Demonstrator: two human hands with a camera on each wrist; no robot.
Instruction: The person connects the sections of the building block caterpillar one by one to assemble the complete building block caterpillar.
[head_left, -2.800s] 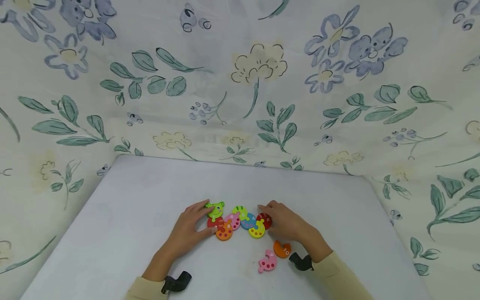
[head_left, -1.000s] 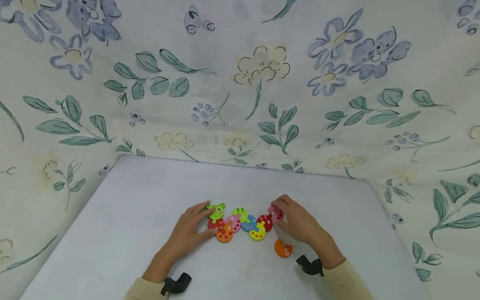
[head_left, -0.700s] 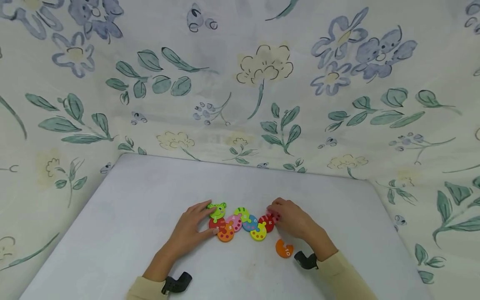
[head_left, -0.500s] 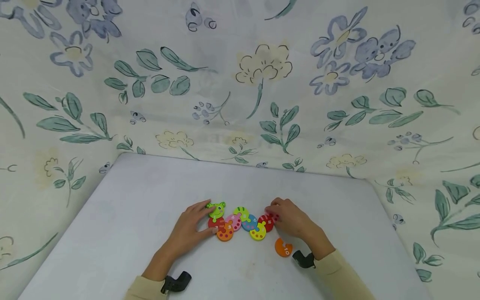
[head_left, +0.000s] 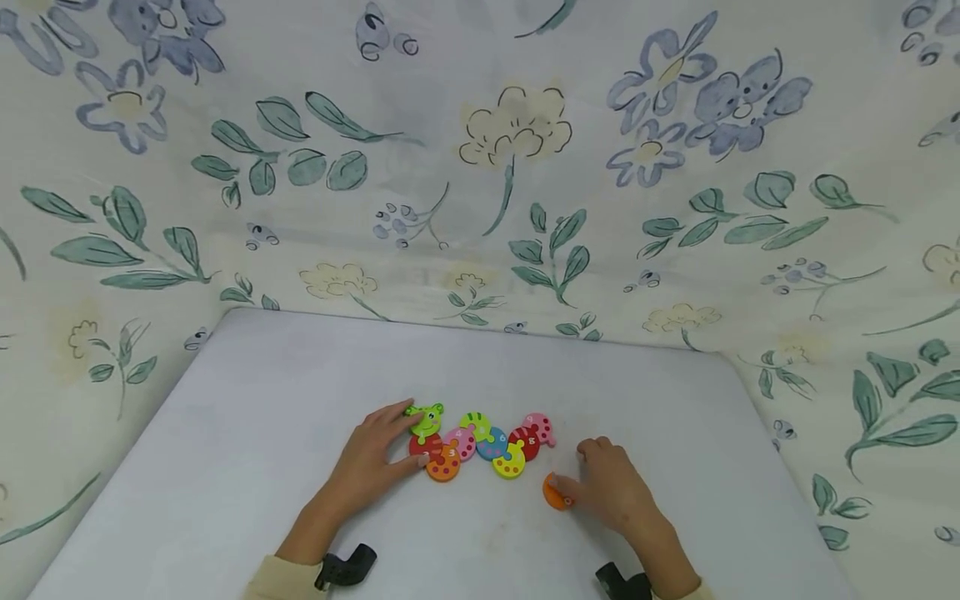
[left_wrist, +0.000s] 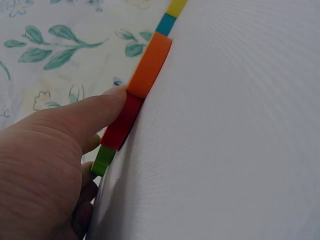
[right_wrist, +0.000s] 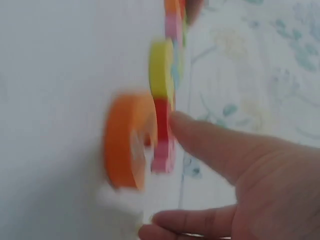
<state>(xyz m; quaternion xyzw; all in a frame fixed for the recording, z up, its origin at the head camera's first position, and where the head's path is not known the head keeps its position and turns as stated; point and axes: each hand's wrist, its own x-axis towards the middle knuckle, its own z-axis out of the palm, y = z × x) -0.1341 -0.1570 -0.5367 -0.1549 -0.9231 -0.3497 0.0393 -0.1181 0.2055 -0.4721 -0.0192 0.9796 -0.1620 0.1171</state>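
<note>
A row of colourful, numbered caterpillar puzzle pieces lies joined on the white table, from the green smiling head (head_left: pixel 427 422) to a pink piece (head_left: pixel 537 426) at the right end. My left hand (head_left: pixel 367 458) holds the head end, with its thumb against the red piece (left_wrist: pixel 122 121) and fingers round the head's far side. Apart from the row, a loose orange piece (head_left: pixel 553 492) lies just below its right end. My right hand (head_left: pixel 618 492) hovers over that piece, thumb and fingers spread around it without a grip, as the right wrist view shows.
The white table (head_left: pixel 337 358) meets a floral cloth backdrop (head_left: pixel 517 183) at its far edge. A black wrist camera (head_left: pixel 347 568) sits on my left wrist, and another black camera (head_left: pixel 624 583) on my right.
My right hand has set the pink piece against the red end piece and let it go. It has then moved down and right to the orange piece. The left hand stays put.
</note>
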